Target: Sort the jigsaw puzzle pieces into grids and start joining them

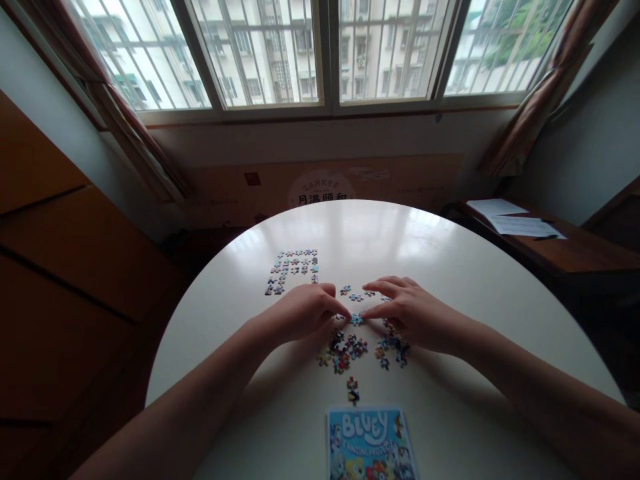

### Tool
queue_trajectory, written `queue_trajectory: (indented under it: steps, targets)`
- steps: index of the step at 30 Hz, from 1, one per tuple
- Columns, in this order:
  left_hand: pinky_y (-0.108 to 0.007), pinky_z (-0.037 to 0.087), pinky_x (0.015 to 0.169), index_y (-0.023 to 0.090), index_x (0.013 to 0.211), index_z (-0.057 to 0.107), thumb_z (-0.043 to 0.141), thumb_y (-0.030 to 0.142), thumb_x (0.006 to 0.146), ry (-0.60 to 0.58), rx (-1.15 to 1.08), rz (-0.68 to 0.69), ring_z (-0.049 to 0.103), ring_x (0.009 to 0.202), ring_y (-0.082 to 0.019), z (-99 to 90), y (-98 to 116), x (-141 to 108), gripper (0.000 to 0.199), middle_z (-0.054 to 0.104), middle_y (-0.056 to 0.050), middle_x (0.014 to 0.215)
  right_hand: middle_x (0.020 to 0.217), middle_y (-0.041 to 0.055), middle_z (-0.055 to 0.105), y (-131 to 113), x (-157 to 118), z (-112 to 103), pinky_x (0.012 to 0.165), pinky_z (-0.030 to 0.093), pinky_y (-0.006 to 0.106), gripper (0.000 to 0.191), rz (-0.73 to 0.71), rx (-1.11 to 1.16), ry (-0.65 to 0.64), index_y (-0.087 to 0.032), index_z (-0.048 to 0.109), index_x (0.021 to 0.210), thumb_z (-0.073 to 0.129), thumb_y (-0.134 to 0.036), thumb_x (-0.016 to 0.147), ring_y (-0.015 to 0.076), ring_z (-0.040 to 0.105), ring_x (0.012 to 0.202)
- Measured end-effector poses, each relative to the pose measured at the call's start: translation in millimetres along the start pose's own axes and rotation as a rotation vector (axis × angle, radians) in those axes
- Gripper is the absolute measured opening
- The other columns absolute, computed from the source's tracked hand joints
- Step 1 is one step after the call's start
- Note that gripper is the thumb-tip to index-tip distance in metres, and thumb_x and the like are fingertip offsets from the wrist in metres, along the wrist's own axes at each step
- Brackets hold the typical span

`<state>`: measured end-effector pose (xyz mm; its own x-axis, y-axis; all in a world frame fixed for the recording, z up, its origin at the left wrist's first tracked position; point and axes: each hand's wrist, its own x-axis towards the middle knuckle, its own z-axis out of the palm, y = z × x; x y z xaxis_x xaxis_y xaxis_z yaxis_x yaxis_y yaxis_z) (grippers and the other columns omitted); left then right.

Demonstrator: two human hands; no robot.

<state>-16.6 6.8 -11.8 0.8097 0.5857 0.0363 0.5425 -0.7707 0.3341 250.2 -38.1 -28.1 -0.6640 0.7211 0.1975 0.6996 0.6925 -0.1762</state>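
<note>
A light-blue jigsaw puzzle piece (357, 319) lies on the white table between my two hands. My left hand (306, 312) reaches its extended index finger to the piece's left side, its other fingers curled and partly hidden. From the right, the index fingertip of my right hand (407, 308) comes to the piece's other side, with its fingers spread. Below them lie a mixed pile of puzzle pieces (350, 347) and a smaller pile (393, 350), partly under my right hand. Several loose pieces (356, 297) lie just beyond my fingertips.
Puzzle pieces in spaced rows (295, 262) lie at the far left of the round table (200, 360). Nearer me are two pieces (353, 390) and a blue Bluey picture sheet (370, 440). Papers (520, 225) and pens lie on a brown side table at right.
</note>
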Motion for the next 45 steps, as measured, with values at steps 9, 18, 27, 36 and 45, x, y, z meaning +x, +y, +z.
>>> queue_trajectory:
  steps: [9,18,27,36,45]
  targets:
    - [-0.027,0.040,0.061,0.034,0.106,0.079,0.054,0.018,0.097,0.062,-0.013,0.041,0.057,0.068,-0.012,0.7,-0.9,1.0,0.031,0.066,-0.002,0.086,0.141,0.0010,0.056,15.2,-3.1,-5.4,0.103,0.047,0.050,0.041,0.066,0.035,0.117,-0.035,0.071,0.119,0.057,-0.008,0.093,0.0251,0.051,0.129]
    - [-0.028,0.050,0.069,0.022,0.096,0.079,0.051,0.015,0.095,0.217,-0.020,0.012,0.064,0.077,-0.015,-8.3,-8.6,2.6,0.028,0.069,-0.006,0.090,0.109,0.0036,0.070,33.3,-11.5,-21.4,0.090,0.049,0.039,0.013,0.111,0.161,0.088,-0.027,0.077,0.101,0.067,-0.028,0.093,0.0207,0.063,0.102]
    - [-0.029,0.050,0.070,0.020,0.093,0.076,0.053,0.011,0.090,0.242,-0.036,-0.005,0.064,0.076,-0.014,-5.3,-11.5,3.8,0.025,0.070,-0.004,0.090,0.097,0.0031,0.069,15.0,-13.8,-34.5,0.079,0.045,0.026,0.017,-0.033,0.335,-0.132,-0.026,0.077,0.105,0.070,-0.025,0.090,0.0137,0.062,0.090]
    - [-0.029,0.051,0.069,0.021,0.091,0.076,0.053,0.012,0.088,0.230,-0.024,0.001,0.064,0.075,-0.014,-5.8,-11.8,4.8,0.025,0.071,-0.004,0.090,0.089,0.0016,0.068,2.0,-5.5,-21.5,0.077,0.042,0.026,0.011,-0.059,0.314,-0.177,-0.024,0.077,0.094,0.068,-0.020,0.089,0.0128,0.058,0.086]
    - [-0.028,0.051,0.068,0.022,0.092,0.077,0.053,0.013,0.088,0.210,-0.028,-0.013,0.064,0.074,-0.014,-6.5,-12.2,4.2,0.026,0.071,-0.004,0.090,0.092,0.0031,0.069,8.2,-4.1,-18.8,0.074,0.043,0.027,0.013,0.094,0.242,0.002,-0.023,0.076,0.101,0.067,-0.023,0.092,0.0139,0.060,0.086]
